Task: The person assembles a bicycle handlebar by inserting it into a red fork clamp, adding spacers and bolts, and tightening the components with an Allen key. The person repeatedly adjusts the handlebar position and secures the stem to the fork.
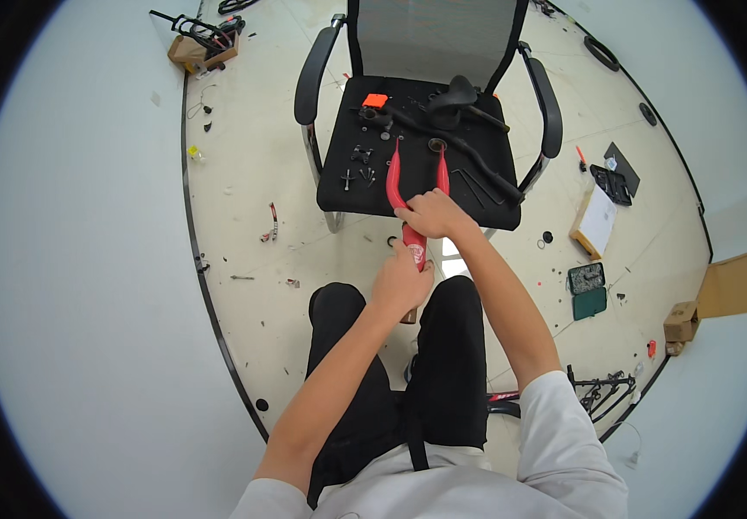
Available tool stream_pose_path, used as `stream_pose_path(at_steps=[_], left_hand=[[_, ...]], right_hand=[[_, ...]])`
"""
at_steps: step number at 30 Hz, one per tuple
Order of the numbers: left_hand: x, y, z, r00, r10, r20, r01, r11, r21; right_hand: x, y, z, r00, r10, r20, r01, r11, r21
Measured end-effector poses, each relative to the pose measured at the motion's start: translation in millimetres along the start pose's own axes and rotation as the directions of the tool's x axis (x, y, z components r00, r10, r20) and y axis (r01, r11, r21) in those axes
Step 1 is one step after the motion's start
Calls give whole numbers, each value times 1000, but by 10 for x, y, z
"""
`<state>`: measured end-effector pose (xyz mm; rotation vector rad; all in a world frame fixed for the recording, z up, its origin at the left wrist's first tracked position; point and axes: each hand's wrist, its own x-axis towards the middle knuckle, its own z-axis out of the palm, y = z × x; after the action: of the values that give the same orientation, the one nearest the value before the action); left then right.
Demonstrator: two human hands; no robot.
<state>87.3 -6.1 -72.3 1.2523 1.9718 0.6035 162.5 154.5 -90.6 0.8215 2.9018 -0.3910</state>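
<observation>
A red two-pronged bicycle fork point(394, 177) lies lengthwise before me, its prongs reaching over the black seat point(347, 201) of an office chair. My left hand point(401, 281) is wrapped round the red tube at its near end, below a white emblem. Higher up, my right hand point(436, 214) grips the fork where the prongs join. On the seat lie a black bicycle saddle point(453, 102), a black handlebar point(468, 156), an orange block point(375, 101), a metal ring point(437, 145), hex keys point(480, 186) and several small metal parts point(367, 176).
Chair armrests point(307, 82) flank the seat. To the right on the floor are a green case point(589, 303), a black tool case point(612, 184) and a yellow-edged box point(594, 223). Black frame parts point(602, 389) lie by my right elbow. A cardboard box point(209, 52) stands far left.
</observation>
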Motion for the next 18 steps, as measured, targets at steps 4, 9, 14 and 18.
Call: stream_pose_path(at_steps=[4, 9, 14, 18], left_hand=[[202, 13, -4, 999, -22, 32, 24, 998, -54], [397, -39, -14, 996, 9, 91, 17, 957, -289], [389, -228, 81, 992, 62, 107, 13, 808, -589], [273, -278, 49, 973, 83, 217, 93, 717, -691]], right_hand=[[93, 88, -132, 992, 84, 90, -93, 991, 96], [134, 317, -89, 964, 262, 53, -266, 924, 274], [180, 387, -138, 956, 275, -106, -210, 888, 408], [418, 575, -276, 858, 378, -347, -150, 831, 536]])
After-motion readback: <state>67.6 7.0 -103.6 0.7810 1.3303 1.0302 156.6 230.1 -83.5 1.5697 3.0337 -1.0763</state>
